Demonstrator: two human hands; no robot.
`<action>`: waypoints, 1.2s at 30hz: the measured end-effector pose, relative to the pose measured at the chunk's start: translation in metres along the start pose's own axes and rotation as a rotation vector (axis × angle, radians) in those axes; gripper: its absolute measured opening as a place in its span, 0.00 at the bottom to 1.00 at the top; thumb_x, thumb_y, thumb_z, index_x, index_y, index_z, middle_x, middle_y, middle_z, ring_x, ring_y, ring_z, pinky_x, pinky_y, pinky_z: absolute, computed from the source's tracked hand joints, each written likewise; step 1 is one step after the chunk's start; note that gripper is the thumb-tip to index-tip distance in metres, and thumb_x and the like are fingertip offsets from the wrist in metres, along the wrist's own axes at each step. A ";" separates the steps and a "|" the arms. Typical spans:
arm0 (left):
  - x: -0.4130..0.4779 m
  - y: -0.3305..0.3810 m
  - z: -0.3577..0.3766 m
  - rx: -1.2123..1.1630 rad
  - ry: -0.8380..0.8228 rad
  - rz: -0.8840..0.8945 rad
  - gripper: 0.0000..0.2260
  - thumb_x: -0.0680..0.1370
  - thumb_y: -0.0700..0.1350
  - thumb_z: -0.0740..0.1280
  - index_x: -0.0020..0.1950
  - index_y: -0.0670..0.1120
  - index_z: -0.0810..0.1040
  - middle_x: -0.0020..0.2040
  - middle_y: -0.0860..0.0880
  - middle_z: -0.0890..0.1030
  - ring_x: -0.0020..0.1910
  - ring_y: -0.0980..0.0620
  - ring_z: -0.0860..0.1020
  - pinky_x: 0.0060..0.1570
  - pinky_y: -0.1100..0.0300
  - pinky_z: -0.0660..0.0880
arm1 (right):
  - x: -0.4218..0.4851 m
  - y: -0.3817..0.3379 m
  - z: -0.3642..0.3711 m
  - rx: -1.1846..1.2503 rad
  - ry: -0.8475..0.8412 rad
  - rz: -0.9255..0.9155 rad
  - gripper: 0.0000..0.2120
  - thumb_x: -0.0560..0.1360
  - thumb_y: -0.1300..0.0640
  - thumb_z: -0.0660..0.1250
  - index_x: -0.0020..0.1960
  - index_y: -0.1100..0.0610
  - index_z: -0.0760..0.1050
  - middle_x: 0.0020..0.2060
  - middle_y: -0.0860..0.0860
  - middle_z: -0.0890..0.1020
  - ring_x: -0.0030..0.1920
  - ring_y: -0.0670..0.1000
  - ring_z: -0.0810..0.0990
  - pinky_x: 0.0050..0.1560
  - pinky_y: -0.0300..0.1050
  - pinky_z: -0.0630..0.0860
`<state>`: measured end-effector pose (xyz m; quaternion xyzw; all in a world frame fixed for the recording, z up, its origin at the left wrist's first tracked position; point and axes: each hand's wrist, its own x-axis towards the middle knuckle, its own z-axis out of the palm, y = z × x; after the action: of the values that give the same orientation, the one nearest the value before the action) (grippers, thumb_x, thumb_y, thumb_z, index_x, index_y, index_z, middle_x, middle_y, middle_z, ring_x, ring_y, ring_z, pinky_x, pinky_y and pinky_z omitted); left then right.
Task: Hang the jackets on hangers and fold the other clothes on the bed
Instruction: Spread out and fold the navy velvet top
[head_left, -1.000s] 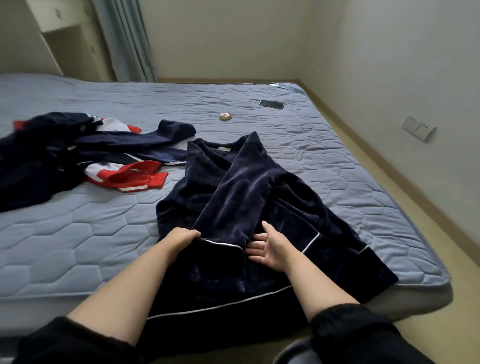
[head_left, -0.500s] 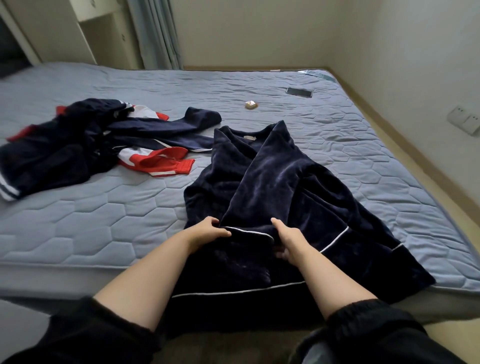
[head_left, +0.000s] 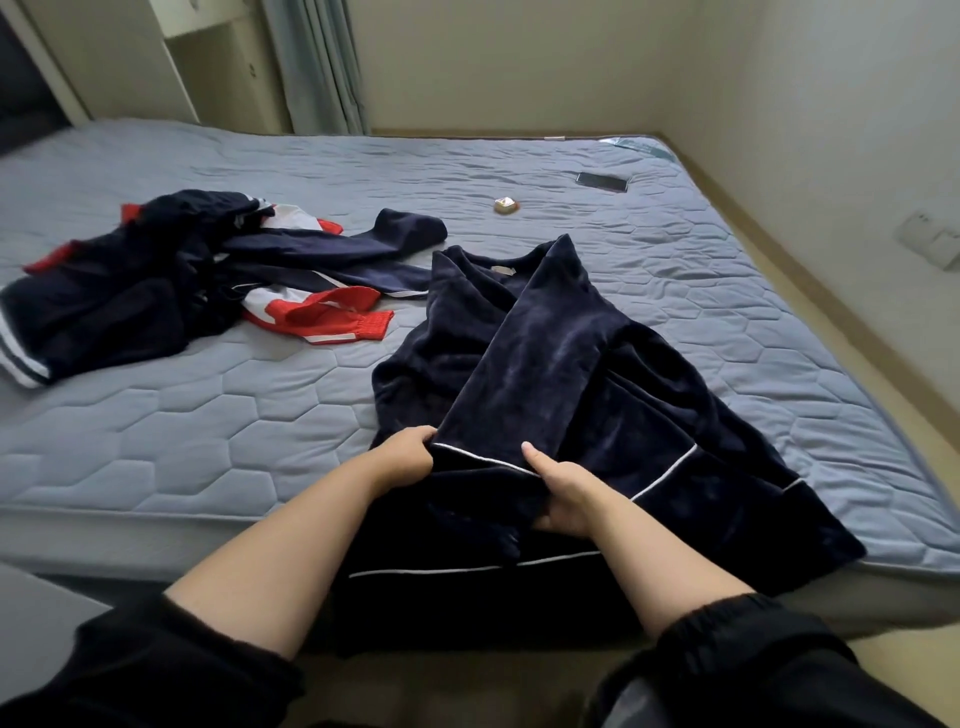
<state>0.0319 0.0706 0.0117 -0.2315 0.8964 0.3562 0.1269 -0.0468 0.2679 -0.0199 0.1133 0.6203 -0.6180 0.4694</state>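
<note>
Forearms reach forward out of pushed-up black sleeves (head_left: 156, 670) and meet over the near edge of the bed (head_left: 208, 426); the left hand (head_left: 408, 457) is curled over one corner of a cuff (head_left: 483, 470), knuckles up and fingertips tucked under the cloth; the right hand (head_left: 563, 493) pinches the other corner, thumb laid flat on top just beside the white piping, fingers curled underneath. That cuff ends a sleeve folded across the navy velvet top (head_left: 545, 353), which lies on the near right part of the bed, collar away from the person, hem hanging over the mattress edge. A pile of clothes (head_left: 182, 280) in navy, red and white sits apart to the left; a phone (head_left: 602, 181) and a small gold object (head_left: 505, 205) lie farther back.

A second ago the right hand lay palm-up with fingers spread against the fabric beside the cuff; half a second ago it had moved to the cuff's edge; it now grips the cuff from the side. The left hand has kept its hold on the same corner throughout; the cuff now sits slightly raised and stretched between the two hands.
</note>
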 end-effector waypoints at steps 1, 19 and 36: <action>0.000 -0.001 0.000 0.062 0.002 0.012 0.23 0.72 0.33 0.56 0.63 0.48 0.75 0.58 0.46 0.80 0.56 0.47 0.77 0.52 0.60 0.71 | 0.000 -0.002 -0.001 0.026 0.056 -0.042 0.16 0.78 0.49 0.65 0.57 0.62 0.75 0.45 0.57 0.82 0.41 0.56 0.82 0.35 0.49 0.80; 0.029 0.049 0.077 0.683 0.000 0.180 0.27 0.82 0.58 0.46 0.78 0.54 0.42 0.79 0.47 0.41 0.77 0.46 0.39 0.74 0.44 0.42 | 0.002 -0.014 -0.103 -1.165 0.931 -0.133 0.26 0.80 0.51 0.49 0.77 0.54 0.54 0.77 0.52 0.54 0.77 0.54 0.49 0.73 0.64 0.45; 0.045 0.127 0.131 0.760 -0.021 0.420 0.27 0.81 0.61 0.47 0.79 0.54 0.46 0.79 0.48 0.43 0.76 0.44 0.36 0.73 0.41 0.39 | -0.022 -0.026 -0.178 -1.075 1.081 -0.214 0.18 0.80 0.57 0.51 0.65 0.55 0.72 0.64 0.53 0.73 0.69 0.53 0.66 0.72 0.59 0.53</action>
<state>-0.0627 0.2287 -0.0252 0.0226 0.9901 0.0215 0.1371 -0.1329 0.4273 -0.0232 0.0955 0.9862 -0.1324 0.0292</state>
